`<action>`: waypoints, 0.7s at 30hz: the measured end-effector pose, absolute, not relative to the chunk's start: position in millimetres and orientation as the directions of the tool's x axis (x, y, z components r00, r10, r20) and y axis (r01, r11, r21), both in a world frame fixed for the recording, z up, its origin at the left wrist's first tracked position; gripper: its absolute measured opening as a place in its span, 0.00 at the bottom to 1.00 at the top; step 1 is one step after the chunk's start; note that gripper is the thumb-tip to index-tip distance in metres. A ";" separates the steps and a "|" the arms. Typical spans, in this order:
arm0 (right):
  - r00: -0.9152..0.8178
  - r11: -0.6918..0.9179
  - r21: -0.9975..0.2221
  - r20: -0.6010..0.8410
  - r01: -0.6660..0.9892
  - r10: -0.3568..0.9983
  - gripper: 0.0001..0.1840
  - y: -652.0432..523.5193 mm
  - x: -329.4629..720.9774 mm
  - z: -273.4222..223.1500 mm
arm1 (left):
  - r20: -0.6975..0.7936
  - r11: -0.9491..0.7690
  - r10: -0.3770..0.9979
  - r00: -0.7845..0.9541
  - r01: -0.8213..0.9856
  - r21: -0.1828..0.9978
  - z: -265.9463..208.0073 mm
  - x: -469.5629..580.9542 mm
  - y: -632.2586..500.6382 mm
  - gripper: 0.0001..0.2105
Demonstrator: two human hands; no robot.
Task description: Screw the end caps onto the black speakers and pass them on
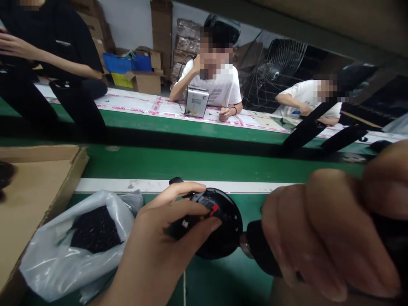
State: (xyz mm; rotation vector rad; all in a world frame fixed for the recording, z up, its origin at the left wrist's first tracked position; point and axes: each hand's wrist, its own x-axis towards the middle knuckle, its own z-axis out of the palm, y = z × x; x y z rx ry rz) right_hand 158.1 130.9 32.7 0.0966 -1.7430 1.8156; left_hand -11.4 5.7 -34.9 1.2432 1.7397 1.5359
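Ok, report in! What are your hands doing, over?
Left hand holds round black part. Right hand grips black power tool, tip against part. Plastic bag lies left.

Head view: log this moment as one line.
left hand: grips round black part | right hand: holds dark tool, tip at part | left: plastic bag, cardboard box

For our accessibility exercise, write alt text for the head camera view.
A left hand holds a round black part over a green bench while the right hand presses a dark power tool against it. A plastic bag lies left; people sit opposite.
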 end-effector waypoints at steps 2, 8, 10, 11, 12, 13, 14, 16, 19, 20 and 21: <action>-0.890 -0.006 -0.892 0.450 -0.452 0.075 0.13 129.1 143.6 43.2 | 0.189 -0.075 0.864 -0.468 0.252 0.965 -37.1 -11.4 6.8 0.03; -0.950 -0.064 -0.948 0.312 -0.311 -0.010 0.13 134.7 123.8 49.6 | 0.208 -0.079 0.848 -0.488 0.272 0.959 -36.4 -11.0 7.8 0.03; -0.952 -0.122 -0.945 0.306 -0.303 -0.012 0.11 138.8 125.3 48.4 | 0.205 -0.074 0.853 -0.480 0.278 0.958 -35.1 -11.5 8.4 0.04; -0.957 -0.156 -0.946 0.290 -0.284 -0.018 0.11 140.6 127.0 48.1 | 0.202 -0.070 0.857 -0.474 0.281 0.957 -34.7 -11.9 8.8 0.04; -0.963 -0.183 -0.948 0.269 -0.261 -0.021 0.11 142.1 128.9 48.1 | 0.205 -0.071 0.861 -0.465 0.289 0.955 -34.5 -12.4 9.3 0.04; -0.966 -0.196 -0.949 0.256 -0.246 -0.028 0.11 143.2 130.9 48.5 | 0.212 -0.075 0.863 -0.460 0.297 0.952 -34.5 -12.9 9.7 0.04; -0.964 -0.193 -0.947 0.265 -0.258 -0.012 0.11 143.9 132.8 49.2 | 0.226 -0.086 0.861 -0.455 0.307 0.948 -34.6 -13.3 10.1 0.04; -0.948 -0.157 -0.937 0.318 -0.312 -0.013 0.10 144.0 136.0 50.2 | 0.256 -0.113 0.858 -0.445 0.323 0.940 -34.9 -13.6 10.8 0.04; -0.938 -0.119 -0.931 0.347 -0.344 -0.003 0.09 139.3 137.9 46.6 | 0.261 -0.111 0.855 -0.448 0.333 0.936 -34.7 -13.4 11.4 0.04; -0.939 -0.107 -0.933 0.338 -0.343 0.059 0.09 136.1 137.8 43.3 | 0.256 -0.105 0.857 -0.448 0.334 0.937 -34.5 -13.3 11.4 0.05; -0.931 -0.089 -0.934 0.330 -0.346 0.155 0.09 132.3 137.3 39.0 | 0.252 -0.102 0.857 -0.449 0.331 0.938 -34.2 -13.2 11.4 0.05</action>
